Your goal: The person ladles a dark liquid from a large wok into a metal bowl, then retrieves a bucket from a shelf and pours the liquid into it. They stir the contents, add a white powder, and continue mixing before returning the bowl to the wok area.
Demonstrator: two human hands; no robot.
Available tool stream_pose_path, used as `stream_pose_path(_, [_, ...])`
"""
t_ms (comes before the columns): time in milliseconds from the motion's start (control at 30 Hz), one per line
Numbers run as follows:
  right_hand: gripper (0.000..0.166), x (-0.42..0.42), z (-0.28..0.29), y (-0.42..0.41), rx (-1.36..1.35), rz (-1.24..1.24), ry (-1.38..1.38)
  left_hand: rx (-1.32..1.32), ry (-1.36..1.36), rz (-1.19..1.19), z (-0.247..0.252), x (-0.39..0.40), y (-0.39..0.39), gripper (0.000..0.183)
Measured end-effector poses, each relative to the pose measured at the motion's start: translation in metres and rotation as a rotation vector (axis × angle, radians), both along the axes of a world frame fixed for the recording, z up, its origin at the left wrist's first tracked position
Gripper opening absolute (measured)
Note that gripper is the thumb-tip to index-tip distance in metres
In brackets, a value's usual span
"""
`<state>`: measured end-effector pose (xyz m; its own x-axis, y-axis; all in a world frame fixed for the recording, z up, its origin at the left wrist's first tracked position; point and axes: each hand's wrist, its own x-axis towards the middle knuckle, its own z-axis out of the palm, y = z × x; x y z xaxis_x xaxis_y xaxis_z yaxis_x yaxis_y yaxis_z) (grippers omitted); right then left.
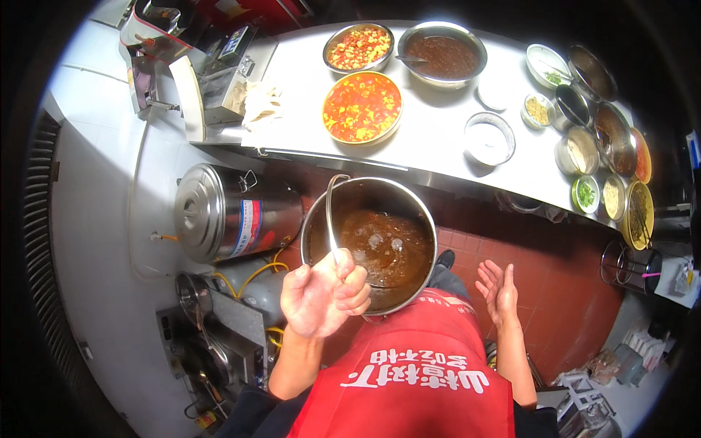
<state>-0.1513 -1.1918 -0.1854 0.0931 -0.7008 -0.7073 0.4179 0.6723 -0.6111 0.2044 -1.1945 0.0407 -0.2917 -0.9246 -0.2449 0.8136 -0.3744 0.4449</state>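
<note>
My left hand (328, 293) is closed on the metal handle (330, 213) of a ladle, over the near left rim of a large steel pot (430, 219). Brown liquid (383, 241) with a few bubbles fills part of the pot, and the ladle's lower end is hidden in it. To the right of the pot, my right hand (498, 290) is held in the air, palm turned inward, fingers apart, holding nothing. A red apron (411, 383) covers my front, just below the pot.
Beyond the pot, a white counter (306, 126) holds a bowl of red and yellow food (361, 108), a steel bowl of brown sauce (442, 55) and several smaller bowls. A lidded steel barrel (202, 213) stands left, above a gas cylinder (263, 290) with yellow hoses. Red floor tiles (553, 295) lie right.
</note>
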Motion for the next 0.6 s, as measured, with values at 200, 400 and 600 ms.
stream_pose_path(200, [0.083,0.013,0.005,-0.016,-0.010,0.008,0.011,-0.006,-0.033,0.074,0.001,0.023,-0.010,0.050])
stream_pose_path(400, [0.083,0.035,0.009,-0.025,-0.008,0.016,0.002,-0.018,-0.028,0.180,0.008,0.056,-0.021,0.049])
stream_pose_path(600, [0.083,0.072,0.016,-0.037,-0.018,0.042,-0.033,-0.082,-0.019,0.218,0.010,0.115,-0.041,0.045])
